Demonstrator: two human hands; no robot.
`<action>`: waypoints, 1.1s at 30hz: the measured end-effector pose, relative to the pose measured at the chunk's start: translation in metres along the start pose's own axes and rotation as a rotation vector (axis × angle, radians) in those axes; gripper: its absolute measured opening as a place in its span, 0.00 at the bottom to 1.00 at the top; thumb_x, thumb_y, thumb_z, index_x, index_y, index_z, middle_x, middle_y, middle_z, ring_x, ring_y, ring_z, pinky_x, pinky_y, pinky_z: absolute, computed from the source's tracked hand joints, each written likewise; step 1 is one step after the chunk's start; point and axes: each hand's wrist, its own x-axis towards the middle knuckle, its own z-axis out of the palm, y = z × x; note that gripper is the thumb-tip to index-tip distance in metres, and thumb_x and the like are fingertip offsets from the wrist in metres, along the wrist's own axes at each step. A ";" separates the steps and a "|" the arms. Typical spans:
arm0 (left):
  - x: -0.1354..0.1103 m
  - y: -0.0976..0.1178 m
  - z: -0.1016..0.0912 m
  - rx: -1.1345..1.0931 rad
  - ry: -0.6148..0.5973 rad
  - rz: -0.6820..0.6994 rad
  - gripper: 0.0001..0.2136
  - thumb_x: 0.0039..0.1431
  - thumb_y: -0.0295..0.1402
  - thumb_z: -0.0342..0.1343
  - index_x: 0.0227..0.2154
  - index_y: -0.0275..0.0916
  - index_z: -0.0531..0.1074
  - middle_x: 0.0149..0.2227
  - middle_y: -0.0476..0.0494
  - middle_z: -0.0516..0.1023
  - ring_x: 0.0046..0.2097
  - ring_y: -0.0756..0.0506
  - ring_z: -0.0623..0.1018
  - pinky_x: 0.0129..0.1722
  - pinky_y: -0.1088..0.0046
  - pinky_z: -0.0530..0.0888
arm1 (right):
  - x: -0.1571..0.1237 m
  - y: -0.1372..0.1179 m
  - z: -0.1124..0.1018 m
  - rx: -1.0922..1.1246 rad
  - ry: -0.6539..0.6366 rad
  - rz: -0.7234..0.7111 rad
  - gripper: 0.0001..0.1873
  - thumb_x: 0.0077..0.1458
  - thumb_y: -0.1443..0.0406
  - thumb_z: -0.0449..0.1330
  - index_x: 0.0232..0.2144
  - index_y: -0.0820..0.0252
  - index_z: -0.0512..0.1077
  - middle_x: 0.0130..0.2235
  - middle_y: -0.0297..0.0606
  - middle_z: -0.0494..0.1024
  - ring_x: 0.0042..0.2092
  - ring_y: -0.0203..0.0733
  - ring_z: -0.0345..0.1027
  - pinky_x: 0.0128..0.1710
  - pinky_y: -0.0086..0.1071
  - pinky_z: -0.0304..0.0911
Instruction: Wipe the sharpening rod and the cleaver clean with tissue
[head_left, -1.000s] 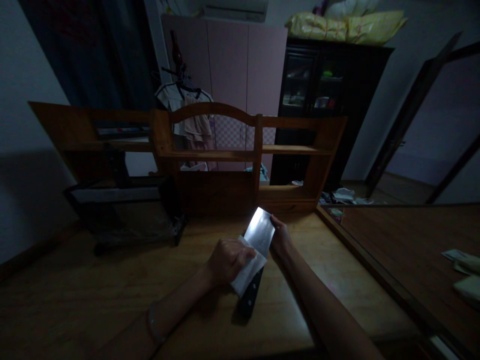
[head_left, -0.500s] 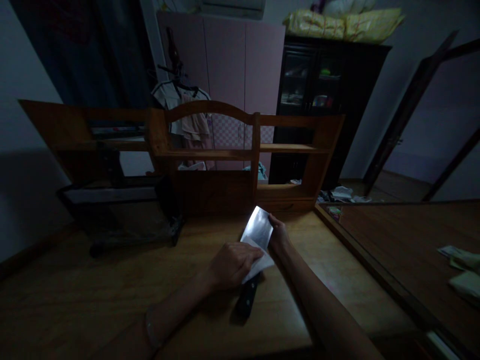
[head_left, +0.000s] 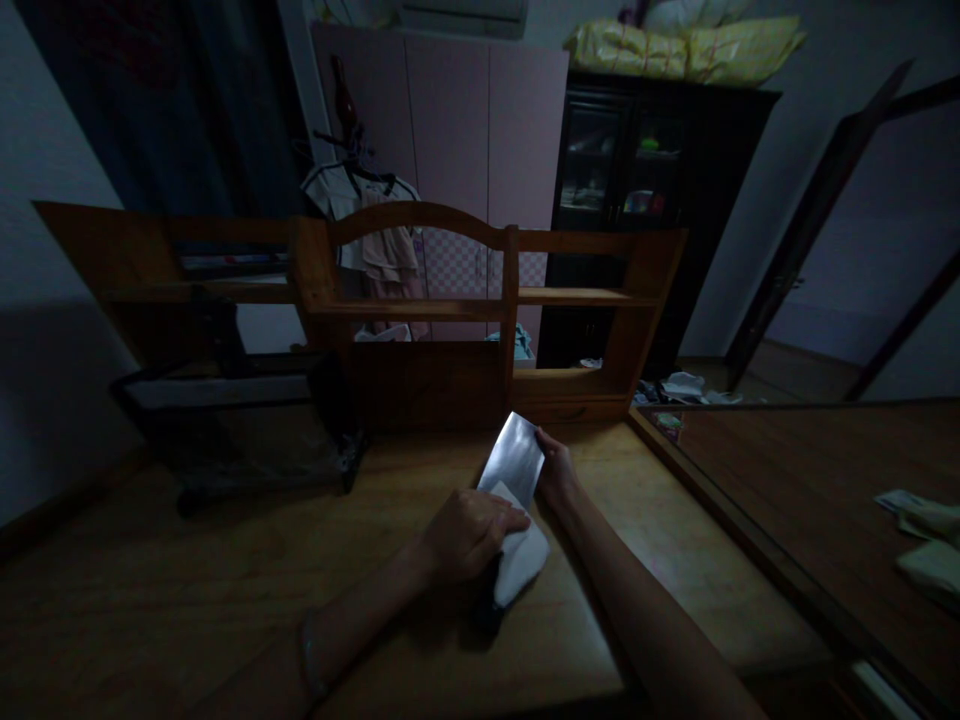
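A cleaver point(head_left: 516, 455) with a broad shiny blade points away from me over the wooden tabletop, its dark handle toward me. My right hand point(head_left: 556, 470) grips the blade's right edge near the far end. My left hand point(head_left: 472, 535) is closed on a white cloth or tissue point(head_left: 523, 560), pressed against the lower blade. The loose end of the white piece hangs over part of the handle.
A wooden desk point(head_left: 375, 620) lies beneath, with a shelf hutch point(head_left: 420, 310) along its far side. To the left stands a dark-framed clear box point(head_left: 247, 440). Beyond are a pink wardrobe point(head_left: 450, 130) and a black cabinet point(head_left: 660, 160). Yellowish cloths point(head_left: 930, 550) lie far right.
The white piece has shifted in my left hand, and its loose end now drapes lower, covering more of the handle. My right hand and the cleaver are almost unmoved.
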 end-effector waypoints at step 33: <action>-0.007 -0.018 -0.004 0.159 0.031 -0.038 0.19 0.64 0.28 0.38 0.55 0.36 0.65 0.54 0.41 0.72 0.56 0.46 0.70 0.56 0.62 0.66 | -0.008 -0.001 0.009 -0.034 -0.017 0.025 0.07 0.53 0.65 0.56 0.31 0.63 0.71 0.26 0.38 0.79 0.28 0.43 0.73 0.34 0.36 0.69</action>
